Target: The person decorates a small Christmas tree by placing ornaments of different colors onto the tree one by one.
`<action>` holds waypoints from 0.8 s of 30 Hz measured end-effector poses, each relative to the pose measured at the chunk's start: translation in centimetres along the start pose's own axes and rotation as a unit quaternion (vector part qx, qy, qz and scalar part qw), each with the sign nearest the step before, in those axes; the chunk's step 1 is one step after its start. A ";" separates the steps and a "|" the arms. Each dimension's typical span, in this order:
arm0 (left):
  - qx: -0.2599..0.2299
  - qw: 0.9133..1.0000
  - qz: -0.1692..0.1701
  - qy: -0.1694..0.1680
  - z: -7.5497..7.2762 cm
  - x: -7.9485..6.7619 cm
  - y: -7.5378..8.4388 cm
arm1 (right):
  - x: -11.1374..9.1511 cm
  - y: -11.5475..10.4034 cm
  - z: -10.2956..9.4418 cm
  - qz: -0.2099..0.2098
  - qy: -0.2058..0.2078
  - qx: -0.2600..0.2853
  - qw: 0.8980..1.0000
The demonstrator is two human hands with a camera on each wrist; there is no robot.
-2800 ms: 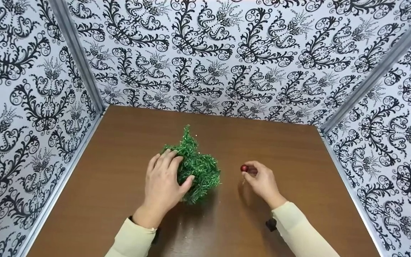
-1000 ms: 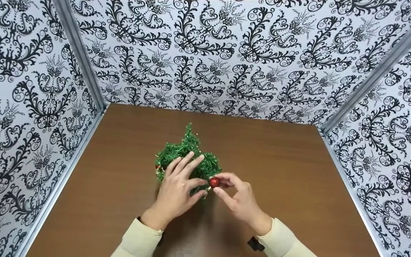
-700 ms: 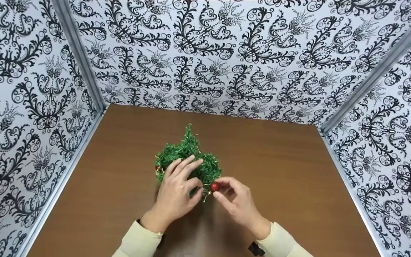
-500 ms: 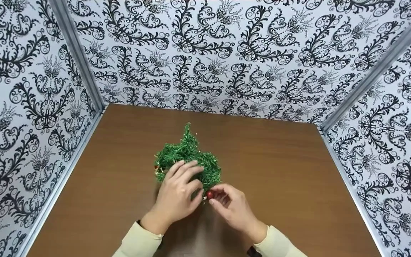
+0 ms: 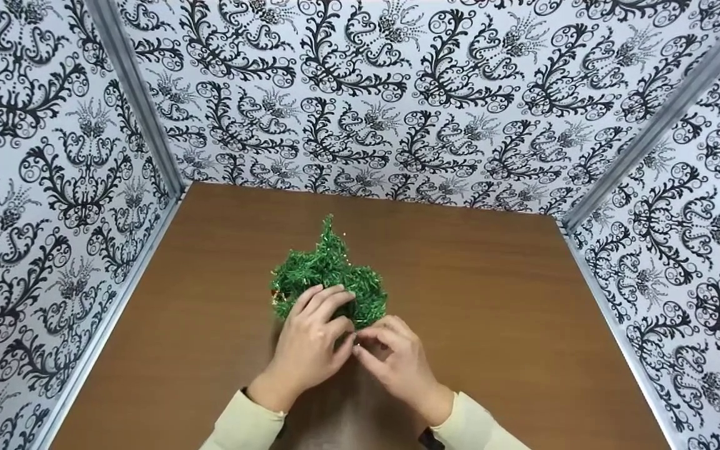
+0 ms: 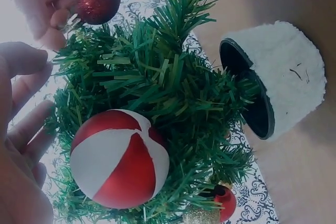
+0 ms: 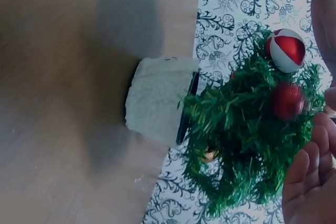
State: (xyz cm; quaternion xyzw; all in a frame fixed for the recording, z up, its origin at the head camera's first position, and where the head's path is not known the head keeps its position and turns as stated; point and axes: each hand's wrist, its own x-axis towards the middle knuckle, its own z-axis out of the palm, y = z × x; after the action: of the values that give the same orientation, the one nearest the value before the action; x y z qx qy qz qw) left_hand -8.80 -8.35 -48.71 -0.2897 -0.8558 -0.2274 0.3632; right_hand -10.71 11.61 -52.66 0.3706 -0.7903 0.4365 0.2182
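Observation:
A small green artificial Christmas tree (image 5: pixel 363 284) stands in a white fuzzy pot (image 6: pixel 294 77). My left hand (image 5: pixel 310 337) is at its near side, thumb and forefinger bent together at a branch tip, the other fingers spread against the greenery. Opposite it, my right hand (image 5: pixel 397 359) pinches the hanging end of a glittery red bauble (image 6: pixel 98 2) at the branch tips. The bauble is hidden in the head view; in the right wrist view it hangs in front of the greenery. A larger red-and-white bauble (image 6: pixel 121 158) hangs on the tree between the hands.
Lower on the tree hang a shiny red bauble (image 6: pixel 226 203) and a gold ornament (image 7: pixel 210 155). A brown wooden table (image 5: pixel 491 300) carries the tree. Black-and-white patterned walls (image 5: pixel 360 94) with grey metal corner posts (image 5: pixel 138 94) enclose it on three sides.
My right hand has brought the red bauble leftward from the open table to the tree's near side, then lower against my left hand. My left hand has shifted from the tree's left to its front.

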 end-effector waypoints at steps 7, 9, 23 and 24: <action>0.000 1.000 -0.008 -0.016 -0.2 -0.1 -0.1 | 0.4 -0.2 0.3 -0.011 0.020 0.017 1.000; 0.008 1.000 -0.008 -0.022 -0.3 -0.2 -0.2 | 0.4 -0.2 0.4 -0.015 0.022 0.025 0.999; 0.070 0.994 0.000 -0.080 -0.6 -0.7 -0.2 | -0.2 -0.1 0.6 -0.024 0.009 -0.066 0.997; 0.073 0.994 -0.003 -0.078 -0.5 -0.6 -0.1 | -0.2 0.0 0.6 -0.022 0.015 -0.071 0.997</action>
State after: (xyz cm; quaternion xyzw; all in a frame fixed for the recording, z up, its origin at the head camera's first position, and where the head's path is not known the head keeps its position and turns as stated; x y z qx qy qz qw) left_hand -8.28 -8.99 -48.88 -0.2768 -0.8967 -0.1422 0.3150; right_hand -10.58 11.13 -53.09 0.3646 -0.8075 0.3804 0.2652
